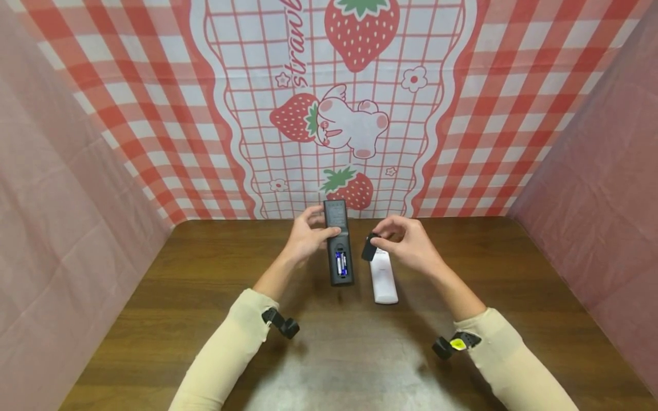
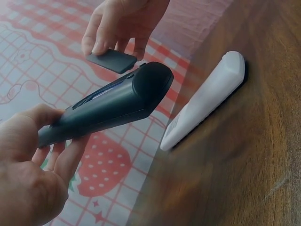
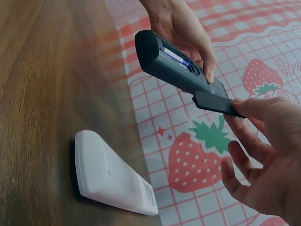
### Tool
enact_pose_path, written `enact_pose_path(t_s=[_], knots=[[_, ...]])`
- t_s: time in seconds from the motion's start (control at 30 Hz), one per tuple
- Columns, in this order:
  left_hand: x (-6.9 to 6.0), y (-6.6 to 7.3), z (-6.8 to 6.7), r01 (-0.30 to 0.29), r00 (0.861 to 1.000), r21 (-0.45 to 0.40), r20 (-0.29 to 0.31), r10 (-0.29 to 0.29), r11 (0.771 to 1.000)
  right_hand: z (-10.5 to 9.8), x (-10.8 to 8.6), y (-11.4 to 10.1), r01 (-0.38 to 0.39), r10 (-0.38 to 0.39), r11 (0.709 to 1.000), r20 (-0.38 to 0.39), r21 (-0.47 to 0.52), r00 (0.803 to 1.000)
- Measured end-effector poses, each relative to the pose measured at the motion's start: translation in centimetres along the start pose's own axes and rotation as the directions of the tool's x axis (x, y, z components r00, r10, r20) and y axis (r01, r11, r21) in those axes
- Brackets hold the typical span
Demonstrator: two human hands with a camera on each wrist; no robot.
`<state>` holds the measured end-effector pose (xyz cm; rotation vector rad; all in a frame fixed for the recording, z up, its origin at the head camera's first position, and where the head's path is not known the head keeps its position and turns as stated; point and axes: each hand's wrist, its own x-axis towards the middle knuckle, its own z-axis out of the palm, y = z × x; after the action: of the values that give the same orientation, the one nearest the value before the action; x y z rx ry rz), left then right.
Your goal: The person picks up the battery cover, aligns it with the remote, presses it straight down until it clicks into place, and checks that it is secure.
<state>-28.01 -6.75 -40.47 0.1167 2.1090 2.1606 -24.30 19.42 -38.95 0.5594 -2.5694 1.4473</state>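
Observation:
My left hand (image 1: 307, 237) grips a black remote control (image 1: 336, 220) by its upper half, thumb across its back. The back faces up, and its uncovered battery compartment shows two blue-and-silver batteries (image 1: 341, 264) lying side by side. In my right hand (image 1: 411, 245) a small black battery cover (image 1: 369, 247) is pinched between thumb and fingers. The cover is apart from the remote, to its right in the head view. Below the right hand, a white remote control (image 1: 383, 279) lies on the table. The left wrist view shows the cover (image 2: 113, 61) held beyond the compartment end.
The brown wooden table (image 1: 329, 365) ends at a hanging cloth (image 1: 452, 142) with red checks and strawberries. Pink cloth walls (image 1: 77, 200) stand on both sides. Each sleeve carries a black wrist camera (image 1: 281, 324).

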Motion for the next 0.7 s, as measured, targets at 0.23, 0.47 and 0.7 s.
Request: enact_pose_path(t_s=[0.23,0.47,0.7], knots=[[-0.02,-0.13,0.14,-0.005,1.0,-0.013,0.004,0.006,1.0,-0.1,0.06,0.04,-0.015,0.014,0.999,0.025,0.04,1.0],[0.2,-0.46,0.4,-0.009,1.0,-0.021,0.009,0.009,1.0,0.06,-0.19,-0.37,-0.041,0.035,0.995,0.064,0.09,0.997],[0.15,-0.48,0.69,-0.004,1.0,-0.02,0.014,0.005,1.0,0.43,-0.31,-0.39,-0.063,0.055,0.993,0.081,0.104,0.995]])
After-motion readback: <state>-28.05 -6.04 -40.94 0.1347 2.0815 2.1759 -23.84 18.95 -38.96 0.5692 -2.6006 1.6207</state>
